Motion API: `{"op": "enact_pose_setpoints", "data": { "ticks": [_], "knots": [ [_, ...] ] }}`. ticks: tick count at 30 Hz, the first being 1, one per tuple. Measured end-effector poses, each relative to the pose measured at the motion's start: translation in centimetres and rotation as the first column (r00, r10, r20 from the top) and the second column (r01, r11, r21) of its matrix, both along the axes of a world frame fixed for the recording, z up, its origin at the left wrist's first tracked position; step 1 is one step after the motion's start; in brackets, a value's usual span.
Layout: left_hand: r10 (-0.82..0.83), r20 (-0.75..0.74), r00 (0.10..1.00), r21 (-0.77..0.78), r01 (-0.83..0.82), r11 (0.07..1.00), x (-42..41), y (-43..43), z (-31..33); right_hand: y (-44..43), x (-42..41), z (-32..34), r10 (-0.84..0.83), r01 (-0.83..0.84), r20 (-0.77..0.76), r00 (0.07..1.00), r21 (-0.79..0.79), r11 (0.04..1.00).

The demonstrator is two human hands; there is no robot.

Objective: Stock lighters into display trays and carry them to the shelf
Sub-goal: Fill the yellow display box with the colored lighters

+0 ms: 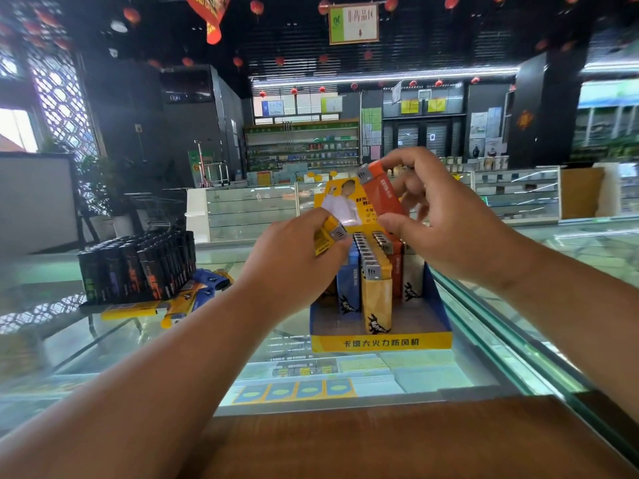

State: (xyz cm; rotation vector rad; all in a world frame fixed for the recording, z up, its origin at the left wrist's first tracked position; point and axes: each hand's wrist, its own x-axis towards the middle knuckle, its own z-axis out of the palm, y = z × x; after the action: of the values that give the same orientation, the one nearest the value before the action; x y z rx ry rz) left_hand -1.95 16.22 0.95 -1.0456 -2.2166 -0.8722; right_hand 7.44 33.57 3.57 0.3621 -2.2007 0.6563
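Over the blue-and-yellow cardboard display tray (pixel 380 342) at frame centre, the right grip (pixel 435 216) pinches a slim orange plastic lighter (pixel 382 195), the left grip (pixel 297 257) a yellow lighter (pixel 326 236): likely light, rigid, slick, best held by flat sides.

Left rows of display tray (pixel 380 342) are covered by left hand (pixel 294 267). Yellow lighter (pixel 326 236) largely enclosed by its fingers. Backing card (pixel 340 202) partly masked by orange lighter (pixel 382 197). Shelf goods (pixel 304 150) too small to be identified.

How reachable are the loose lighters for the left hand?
Probably yes: only bare glass counter lies before the loose lighters, nothing in the way, though the left hand grips a yellow lighter.
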Motion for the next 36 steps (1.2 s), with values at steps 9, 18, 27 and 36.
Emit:
{"op": "enact_pose_setpoints", "data": {
  "ticks": [9, 18, 27, 36],
  "knots": [
    [-0.001, 0.006, 1.0, -0.028, 0.001, 1.0, 0.2, 0.0, 0.0, 0.4, 0.4, 0.4, -0.038, 0.039, 0.055, 0.998, -0.016, 0.999],
    [0.002, 0.004, 1.0, -0.036, -0.002, 0.999, 0.4, -0.1, -0.1, 0.3, 0.6, 0.1, -0.05, 0.056, 0.134, 0.99, -0.042, 0.998],
    [-0.03, 0.023, 0.999, -0.02, 0.031, 0.999, 0.2, -0.1, -0.2, 0.6, 0.2, -0.1, -0.12, 0.118, 0.178, 0.977, 0.024, 0.993],
    [-0.031, 0.021, 0.999, -0.022, 0.032, 0.999, 0.2, -0.1, -0.2, 1.0, 0.3, 0.0, -0.097, 0.091, 0.222, 0.97, 0.035, 0.995]
  ]
}}
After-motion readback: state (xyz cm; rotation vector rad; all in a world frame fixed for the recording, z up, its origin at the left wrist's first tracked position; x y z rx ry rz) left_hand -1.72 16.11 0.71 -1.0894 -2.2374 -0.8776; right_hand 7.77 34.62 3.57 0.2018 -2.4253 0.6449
